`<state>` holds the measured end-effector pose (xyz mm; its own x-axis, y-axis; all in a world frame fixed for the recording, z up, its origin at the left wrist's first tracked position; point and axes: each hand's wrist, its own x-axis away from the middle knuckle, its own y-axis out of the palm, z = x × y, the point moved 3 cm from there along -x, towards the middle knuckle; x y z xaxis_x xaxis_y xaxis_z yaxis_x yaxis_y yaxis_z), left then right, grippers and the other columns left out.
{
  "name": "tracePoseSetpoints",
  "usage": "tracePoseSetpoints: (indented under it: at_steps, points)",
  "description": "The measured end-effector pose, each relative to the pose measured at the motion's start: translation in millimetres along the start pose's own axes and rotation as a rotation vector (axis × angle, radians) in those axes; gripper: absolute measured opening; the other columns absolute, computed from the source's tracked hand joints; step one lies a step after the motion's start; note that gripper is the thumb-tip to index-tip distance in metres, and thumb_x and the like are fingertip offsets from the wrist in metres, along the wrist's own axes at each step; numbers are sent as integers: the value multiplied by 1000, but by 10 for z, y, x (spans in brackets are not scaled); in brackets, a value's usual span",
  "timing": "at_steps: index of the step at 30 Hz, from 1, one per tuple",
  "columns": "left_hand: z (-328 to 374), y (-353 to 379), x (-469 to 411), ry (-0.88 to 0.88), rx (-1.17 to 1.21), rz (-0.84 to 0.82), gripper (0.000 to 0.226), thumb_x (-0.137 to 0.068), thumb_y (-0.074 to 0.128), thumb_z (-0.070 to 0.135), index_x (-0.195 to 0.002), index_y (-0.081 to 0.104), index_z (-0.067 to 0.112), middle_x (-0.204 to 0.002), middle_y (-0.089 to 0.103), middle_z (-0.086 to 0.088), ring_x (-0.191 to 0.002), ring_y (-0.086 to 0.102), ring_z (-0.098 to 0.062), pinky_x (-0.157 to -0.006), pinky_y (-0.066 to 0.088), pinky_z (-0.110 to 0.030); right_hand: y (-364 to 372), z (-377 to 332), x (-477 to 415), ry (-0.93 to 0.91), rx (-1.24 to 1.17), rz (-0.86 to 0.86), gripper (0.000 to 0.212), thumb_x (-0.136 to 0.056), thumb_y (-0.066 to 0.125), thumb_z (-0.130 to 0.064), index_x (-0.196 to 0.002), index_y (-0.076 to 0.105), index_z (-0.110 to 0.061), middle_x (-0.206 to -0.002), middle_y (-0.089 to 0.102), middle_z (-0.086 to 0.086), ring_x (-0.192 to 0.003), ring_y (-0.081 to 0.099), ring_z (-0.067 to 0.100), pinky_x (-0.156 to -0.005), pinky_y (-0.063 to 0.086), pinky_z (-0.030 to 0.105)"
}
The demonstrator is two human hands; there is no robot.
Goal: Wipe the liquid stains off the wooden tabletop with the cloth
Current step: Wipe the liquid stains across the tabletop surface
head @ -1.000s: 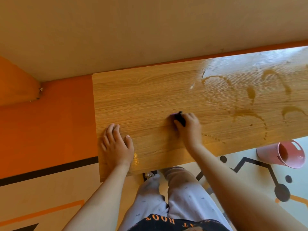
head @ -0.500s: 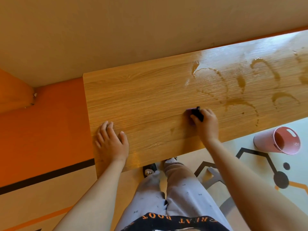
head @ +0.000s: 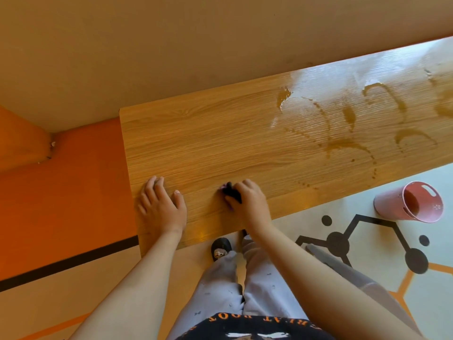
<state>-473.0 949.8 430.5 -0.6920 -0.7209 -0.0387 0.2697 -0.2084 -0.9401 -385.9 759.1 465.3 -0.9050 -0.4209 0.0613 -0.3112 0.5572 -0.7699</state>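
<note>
Right hand (head: pixel 247 200) is seen near the front edge of a long light-brown wooden tabletop (head: pixel 220 133). Its fingers are curled round a small dark bunched cloth (head: pixel 229 191), which is pressed onto the wood. Only a dark lump with a hint of purple is shown at the fingertips; the rest is hidden under the palm. Left hand (head: pixel 161 204) is laid flat on the tabletop close to its left end, fingers straight, nothing held.

Brown liquid stains (head: pixel 343 143) are spread over the right part of the tabletop as curved streaks, small puddles and a trail of drops, with a wet sheen towards the far edge. From the cloth they lie to the right and farther from the body, along the tabletop's long axis, which runs left to right. The main streaks are well apart from the cloth; a few drops are nearer. The right hand is the nearer one, so a sweep rightward and away from the body is judged to be called for. A pink plastic bucket (head: pixel 411 202) is seen on the floor at the right.
</note>
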Motion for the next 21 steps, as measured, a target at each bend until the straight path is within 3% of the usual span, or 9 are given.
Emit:
tracePoseSetpoints:
  at_steps: [4,10,14,17,21]
  points:
    - [-7,10,6,0,-2,-3,47,-90,48,32,-132,46,10,-144,40,-8,-133,34,-33,-109,26,-54,-66,101,78,-24,13,-32,17,-83,67,-23,-90,62,-7,-90,56,3,-87,49,19,-67,42,30]
    - [-6,10,2,-2,-3,3,46,-91,52,30,-132,46,10,-144,40,-9,-132,34,-33,-108,25,-52,-886,921,-79,256,72,184,15,-83,66,-16,-95,66,-7,-89,54,3,-82,53,24,-68,37,29]
    - [-5,9,3,1,-6,5,46,-91,52,30,-132,46,10,-144,40,-9,-132,34,-33,-108,25,-52,-1024,1110,7,349,81,274,13,-86,64,-18,-90,63,-6,-85,51,2,-84,52,26,-70,34,28]
    - [-4,14,9,0,-4,3,46,-91,52,30,-132,46,10,-144,40,-9,-133,34,-33,-109,24,-52,-737,829,111,301,36,261,11,-83,66,-14,-90,64,-6,-86,50,0,-83,52,23,-70,33,26]
    - [-9,14,6,8,-13,6,46,-91,50,31,-132,45,11,-144,40,-8,-132,35,-32,-108,25,-51,-139,222,339,89,-51,83,13,-81,70,-16,-89,64,-7,-88,55,1,-84,49,17,-70,39,27]
